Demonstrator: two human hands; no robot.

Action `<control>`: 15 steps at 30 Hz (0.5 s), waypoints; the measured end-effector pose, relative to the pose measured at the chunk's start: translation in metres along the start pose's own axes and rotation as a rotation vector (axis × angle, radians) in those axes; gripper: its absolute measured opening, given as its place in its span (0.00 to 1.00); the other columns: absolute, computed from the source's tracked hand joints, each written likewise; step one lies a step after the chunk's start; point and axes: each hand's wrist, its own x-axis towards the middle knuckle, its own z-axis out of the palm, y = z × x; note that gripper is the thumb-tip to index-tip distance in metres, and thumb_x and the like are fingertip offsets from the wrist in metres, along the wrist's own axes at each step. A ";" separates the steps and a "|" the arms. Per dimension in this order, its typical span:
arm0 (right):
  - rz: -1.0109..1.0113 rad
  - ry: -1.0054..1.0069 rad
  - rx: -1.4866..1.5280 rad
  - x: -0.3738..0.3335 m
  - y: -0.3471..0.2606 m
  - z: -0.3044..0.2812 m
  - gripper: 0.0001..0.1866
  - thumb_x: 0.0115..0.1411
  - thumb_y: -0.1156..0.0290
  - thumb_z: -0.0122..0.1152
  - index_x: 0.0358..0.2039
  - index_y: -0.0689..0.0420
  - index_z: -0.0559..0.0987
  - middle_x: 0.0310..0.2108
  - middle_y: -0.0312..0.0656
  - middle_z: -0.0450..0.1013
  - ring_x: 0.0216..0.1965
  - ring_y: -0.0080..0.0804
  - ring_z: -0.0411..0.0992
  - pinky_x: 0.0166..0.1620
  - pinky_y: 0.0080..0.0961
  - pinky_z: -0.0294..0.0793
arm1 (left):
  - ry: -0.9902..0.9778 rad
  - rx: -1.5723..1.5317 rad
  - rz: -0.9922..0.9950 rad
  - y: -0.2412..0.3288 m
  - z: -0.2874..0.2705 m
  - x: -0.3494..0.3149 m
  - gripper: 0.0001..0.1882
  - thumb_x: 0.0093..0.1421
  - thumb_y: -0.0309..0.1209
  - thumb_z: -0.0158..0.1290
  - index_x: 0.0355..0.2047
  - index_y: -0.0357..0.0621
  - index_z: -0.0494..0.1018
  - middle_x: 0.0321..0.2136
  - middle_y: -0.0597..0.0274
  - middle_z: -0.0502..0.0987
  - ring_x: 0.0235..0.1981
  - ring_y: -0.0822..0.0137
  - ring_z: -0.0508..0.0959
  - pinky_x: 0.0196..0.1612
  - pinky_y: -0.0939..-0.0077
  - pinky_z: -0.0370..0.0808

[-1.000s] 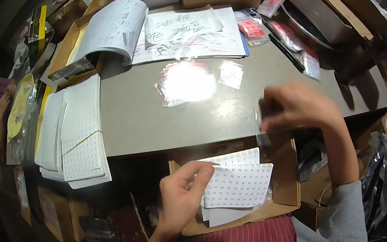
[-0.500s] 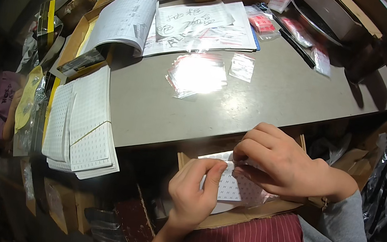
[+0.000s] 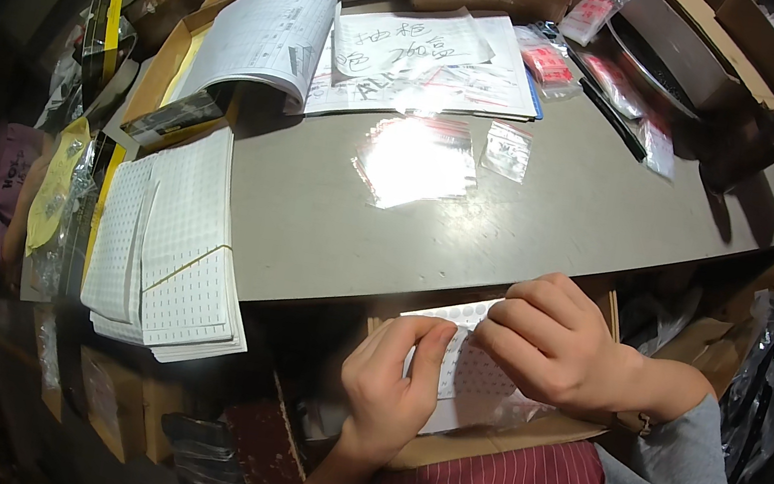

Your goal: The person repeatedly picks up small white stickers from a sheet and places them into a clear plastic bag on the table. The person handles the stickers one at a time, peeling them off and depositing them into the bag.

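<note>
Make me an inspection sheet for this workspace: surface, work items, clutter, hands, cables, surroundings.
Surface: grey tabletop, with glare washing out part of a pile of small clear bags.
Work items: white printed sheet at the hands, over an open cardboard box; banded stack of similar sheets at the table's left end.
Clutter: curled booklet, loose papers, red-marked packets, black pen.
Hands: left hand pinches the sheet; right hand is close beside it, fingers curled, any grip hidden.
Cables: nothing seen.
Surroundings: another person in a purple top at far left; clear plastic wrapping at right.
</note>
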 end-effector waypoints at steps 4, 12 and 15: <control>0.078 0.010 0.219 0.008 0.006 -0.002 0.14 0.45 0.74 0.69 0.33 0.61 0.77 0.33 0.44 0.72 0.37 0.43 0.72 0.41 0.35 0.73 | -0.006 0.001 -0.014 -0.004 0.001 0.005 0.03 0.62 0.22 0.62 0.32 0.36 0.79 0.25 0.54 0.80 0.24 0.58 0.80 0.29 0.70 0.74; 0.709 -0.241 0.542 0.058 0.137 -0.025 0.12 0.59 0.66 0.61 0.34 0.65 0.79 0.27 0.40 0.74 0.33 0.26 0.72 0.38 0.26 0.72 | -0.013 -0.007 -0.141 -0.016 -0.006 0.007 0.05 0.64 0.25 0.61 0.33 0.34 0.79 0.27 0.51 0.81 0.27 0.55 0.82 0.32 0.69 0.77; 0.693 -0.395 0.534 0.063 0.173 -0.013 0.12 0.59 0.67 0.64 0.34 0.65 0.78 0.26 0.37 0.74 0.31 0.22 0.69 0.38 0.24 0.70 | -0.022 -0.036 -0.150 -0.016 -0.006 0.009 0.05 0.64 0.24 0.61 0.33 0.34 0.79 0.27 0.51 0.82 0.27 0.57 0.82 0.33 0.69 0.77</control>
